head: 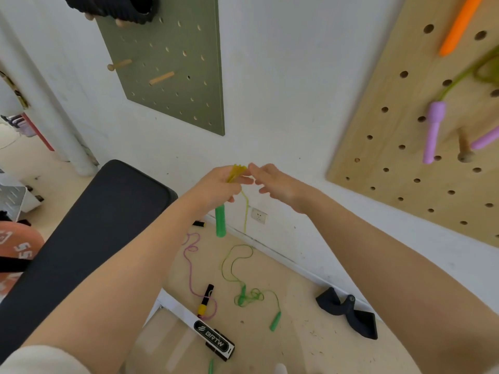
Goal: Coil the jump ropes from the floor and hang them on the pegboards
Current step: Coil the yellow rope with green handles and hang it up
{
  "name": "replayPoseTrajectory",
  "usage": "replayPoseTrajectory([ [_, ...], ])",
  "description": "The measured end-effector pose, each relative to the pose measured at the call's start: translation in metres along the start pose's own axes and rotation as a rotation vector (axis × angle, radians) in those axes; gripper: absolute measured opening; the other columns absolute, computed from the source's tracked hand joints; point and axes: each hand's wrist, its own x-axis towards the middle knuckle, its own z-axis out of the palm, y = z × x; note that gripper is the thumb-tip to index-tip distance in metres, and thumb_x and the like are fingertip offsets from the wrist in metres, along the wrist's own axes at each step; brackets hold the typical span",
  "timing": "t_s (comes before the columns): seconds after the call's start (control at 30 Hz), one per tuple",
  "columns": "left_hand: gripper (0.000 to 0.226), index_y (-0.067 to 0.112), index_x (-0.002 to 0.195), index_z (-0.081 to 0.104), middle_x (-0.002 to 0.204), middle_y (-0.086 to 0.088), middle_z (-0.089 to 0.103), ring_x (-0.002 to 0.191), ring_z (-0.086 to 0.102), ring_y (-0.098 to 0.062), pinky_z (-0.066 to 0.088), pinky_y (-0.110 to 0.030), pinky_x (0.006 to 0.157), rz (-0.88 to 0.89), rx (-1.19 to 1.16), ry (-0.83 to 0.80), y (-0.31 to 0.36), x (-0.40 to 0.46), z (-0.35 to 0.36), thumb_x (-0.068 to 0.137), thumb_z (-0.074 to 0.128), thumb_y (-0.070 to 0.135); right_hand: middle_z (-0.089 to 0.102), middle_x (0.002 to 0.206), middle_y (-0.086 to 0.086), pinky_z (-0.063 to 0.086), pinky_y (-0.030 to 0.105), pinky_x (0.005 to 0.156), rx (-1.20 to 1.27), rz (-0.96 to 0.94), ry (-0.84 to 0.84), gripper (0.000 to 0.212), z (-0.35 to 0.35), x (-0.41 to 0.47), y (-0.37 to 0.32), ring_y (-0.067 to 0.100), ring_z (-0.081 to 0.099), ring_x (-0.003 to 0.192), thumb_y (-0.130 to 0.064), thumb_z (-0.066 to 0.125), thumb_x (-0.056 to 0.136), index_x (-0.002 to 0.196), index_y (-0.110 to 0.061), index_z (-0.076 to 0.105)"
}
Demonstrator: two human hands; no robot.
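My left hand (218,184) grips a bundle of yellow-green rope loops (237,170); a green handle (220,221) hangs below the fist. A strand of this rope (245,211) trails down to the floor, where it lies tangled up to a second green handle (275,321). My right hand (272,182) is beside the loops, fingers straight, fingertips near the bundle. A pink rope (190,268) with a black-and-yellow handle (205,299) lies on the floor. A green pegboard (189,85) hangs at upper left, a wooden pegboard (399,147) at right.
The wooden board carries a rope with purple handles (434,130) and an orange handle (459,25). Wooden pegs (161,78) stick out of the green board. A black bench pad (89,233) is at left, its white frame (194,319) below. A black strap handle (348,310) lies by the baseboard.
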Motion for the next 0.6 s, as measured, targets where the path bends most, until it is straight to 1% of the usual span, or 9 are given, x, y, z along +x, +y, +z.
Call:
replayPoseTrajectory([
  [0.07, 0.029, 0.022, 0.093, 0.067, 0.072, 0.008, 0.066, 0.059, 0.047, -0.010, 0.039, -0.021, 0.059, -0.002, -0.057, 0.053, 0.003, -0.001, -0.002, 0.085, 0.047, 0.002, 0.046, 0.138, 0.004, 0.031, 0.032, 0.106, 0.115, -0.053, 0.005, 0.053, 0.002, 0.001, 0.008, 0.022, 0.044, 0.127, -0.046, 0.043, 0.095, 0.139, -0.019, 0.028],
  [0.13, 0.024, 0.017, 0.086, 0.065, 0.048, 0.006, 0.046, 0.048, 0.036, -0.011, 0.035, -0.021, 0.053, 0.036, -0.179, 0.042, 0.006, -0.004, -0.002, 0.088, 0.046, 0.002, 0.055, 0.130, 0.002, 0.027, 0.033, 0.110, 0.229, -0.070, -0.079, 0.043, 0.001, 0.000, 0.011, 0.017, 0.048, 0.123, -0.026, 0.052, 0.094, 0.135, -0.023, 0.039],
  [0.2, 0.023, 0.014, 0.084, 0.063, 0.043, 0.009, 0.033, 0.042, 0.029, -0.009, 0.034, -0.020, 0.048, 0.072, -0.309, 0.084, 0.011, -0.007, -0.001, 0.091, 0.045, 0.001, 0.066, 0.104, 0.002, 0.032, 0.033, 0.106, 0.194, -0.095, -0.205, 0.030, -0.002, -0.003, 0.015, 0.013, 0.058, 0.108, -0.013, 0.054, 0.089, 0.118, -0.017, 0.057],
  [0.23, 0.022, 0.015, 0.084, 0.062, 0.042, 0.011, 0.032, 0.040, 0.029, -0.007, 0.035, -0.019, 0.047, 0.080, -0.333, 0.121, 0.013, -0.007, -0.001, 0.091, 0.046, 0.001, 0.062, 0.083, 0.003, 0.039, 0.032, 0.099, 0.184, -0.116, -0.256, 0.019, -0.003, -0.006, 0.016, 0.014, 0.060, 0.089, -0.010, 0.053, 0.090, 0.107, -0.012, 0.062],
  [0.3, 0.017, 0.017, 0.083, 0.062, 0.042, 0.014, 0.036, 0.039, 0.033, -0.004, 0.038, -0.019, 0.049, 0.073, -0.299, 0.193, 0.014, -0.006, -0.002, 0.090, 0.053, 0.004, 0.041, 0.060, 0.000, 0.048, 0.028, 0.078, 0.209, -0.148, -0.263, 0.018, -0.009, -0.013, 0.015, 0.013, 0.044, 0.058, -0.008, 0.047, 0.096, 0.087, -0.009, 0.063],
  [0.37, 0.010, 0.018, 0.081, 0.062, 0.051, 0.012, 0.045, 0.047, 0.042, -0.005, 0.040, -0.022, 0.054, 0.036, -0.153, 0.206, 0.009, -0.006, -0.005, 0.087, 0.060, 0.011, 0.036, 0.053, -0.007, 0.041, 0.024, 0.061, 0.195, -0.217, -0.137, 0.023, -0.020, -0.019, 0.012, 0.009, 0.033, 0.050, -0.007, 0.047, 0.095, 0.078, -0.010, 0.062],
  [0.47, 0.024, 0.016, 0.067, 0.052, 0.053, 0.008, 0.040, 0.048, 0.038, -0.011, 0.038, -0.023, 0.054, -0.051, 0.034, 0.017, 0.006, -0.013, 0.000, 0.087, 0.062, 0.023, 0.043, 0.049, -0.014, 0.037, 0.021, 0.057, 0.137, -0.361, 0.005, 0.024, -0.037, -0.026, -0.002, 0.008, 0.035, 0.051, -0.006, 0.051, 0.093, 0.074, -0.011, 0.065],
  [0.53, 0.034, 0.017, 0.062, 0.043, 0.045, 0.009, 0.027, 0.039, 0.023, -0.008, 0.034, -0.020, 0.046, -0.043, -0.240, -0.116, 0.016, -0.018, 0.012, 0.094, 0.052, 0.024, 0.044, 0.050, -0.015, 0.046, 0.020, 0.065, 0.143, -0.415, 0.064, 0.025, -0.042, -0.026, -0.010, 0.004, 0.039, 0.051, -0.010, 0.053, 0.094, 0.072, -0.013, 0.063],
  [0.6, 0.035, 0.018, 0.063, 0.039, 0.043, 0.010, 0.024, 0.034, 0.015, -0.006, 0.037, -0.017, 0.044, -0.012, -0.643, -0.147, 0.031, -0.020, 0.021, 0.097, 0.041, 0.028, 0.040, 0.049, -0.014, 0.050, 0.021, 0.068, 0.199, -0.397, 0.171, 0.026, -0.048, -0.022, -0.009, 0.000, 0.041, 0.047, -0.018, 0.054, 0.094, 0.068, -0.015, 0.059],
])
